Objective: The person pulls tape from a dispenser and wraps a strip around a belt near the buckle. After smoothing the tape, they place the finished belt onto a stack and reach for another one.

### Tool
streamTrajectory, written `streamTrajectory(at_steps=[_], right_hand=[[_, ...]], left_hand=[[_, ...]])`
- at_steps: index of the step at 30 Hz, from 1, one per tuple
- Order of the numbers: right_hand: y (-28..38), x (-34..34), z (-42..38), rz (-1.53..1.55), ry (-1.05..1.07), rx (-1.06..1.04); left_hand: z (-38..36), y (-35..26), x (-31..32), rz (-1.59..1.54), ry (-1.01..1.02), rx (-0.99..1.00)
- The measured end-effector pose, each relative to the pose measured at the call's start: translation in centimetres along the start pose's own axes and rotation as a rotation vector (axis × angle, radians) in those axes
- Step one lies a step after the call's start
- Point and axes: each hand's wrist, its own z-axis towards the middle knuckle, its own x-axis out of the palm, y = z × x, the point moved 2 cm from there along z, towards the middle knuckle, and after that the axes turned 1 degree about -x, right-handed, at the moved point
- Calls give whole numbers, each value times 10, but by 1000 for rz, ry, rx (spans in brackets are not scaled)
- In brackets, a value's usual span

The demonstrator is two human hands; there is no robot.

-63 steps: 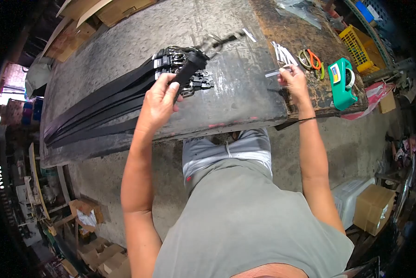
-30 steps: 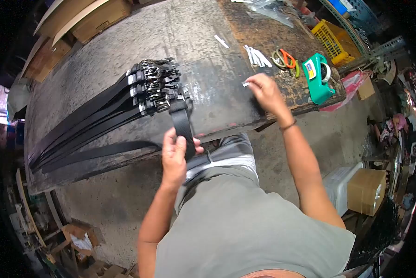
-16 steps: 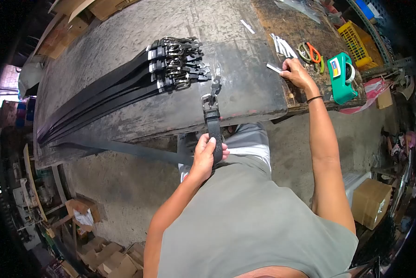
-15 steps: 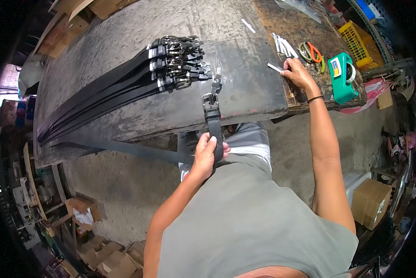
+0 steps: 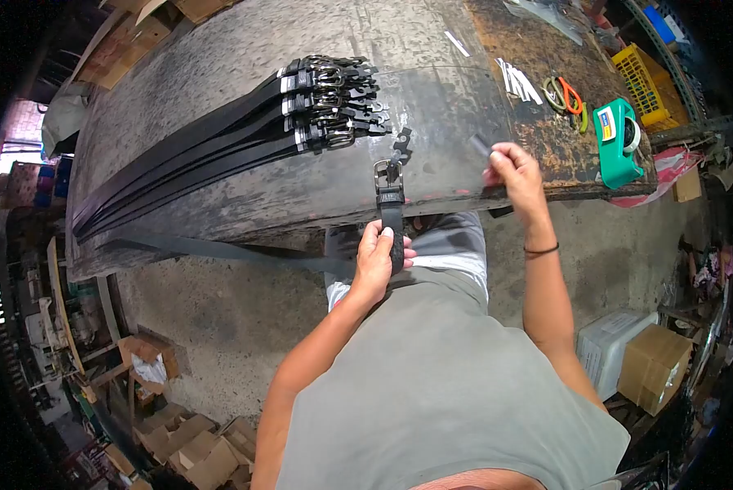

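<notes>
My left hand is closed round a black belt just below its buckle. The metal buckle rests at the table's front edge, with a small black hook-shaped piece at it. The belt's long end trails left below the table edge. My right hand, raised over the table's front edge, pinches a short narrow strip that looks dark grey and slightly blurred. Left of the hands lies a stack of black belts, buckles together and pale bands near them.
Several white strips lie at the table's right, beside orange-handled scissors and a green tape dispenser. A single white strip lies farther back. Behind are a yellow crate and shelving. Cardboard boxes stand on the floor.
My right hand has moved left and toward me from beside the white strips, carrying its strip, whose visible face went from white to dark. My left hand still holds the belt.
</notes>
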Motion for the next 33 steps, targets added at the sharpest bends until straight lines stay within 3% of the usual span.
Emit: streamTrajectory(at_steps=[4,10,14,19,28,32,33], right_hand=[[1,42,-36,64,278,67],[-13,96,-60,-27,451,201],[-13,109,-63,-90,391,224],[-28,109,-59,-304,296,-18],[-8,117,-63,-141,339,124],[-19,121,-62,-142,343,132],[-30,121,-61,-204,324,31]], left_hand=[[5,3,-1,-38,-19,40],[-1,-5,2,-93,-18,58],[-2,-8,3,-44,4,105],[0,-6,-2,-70,-1,77],[6,1,-10,-25,19,129],[5,-1,-13,-59,21,145],[5,-1,-13,-58,19,145]])
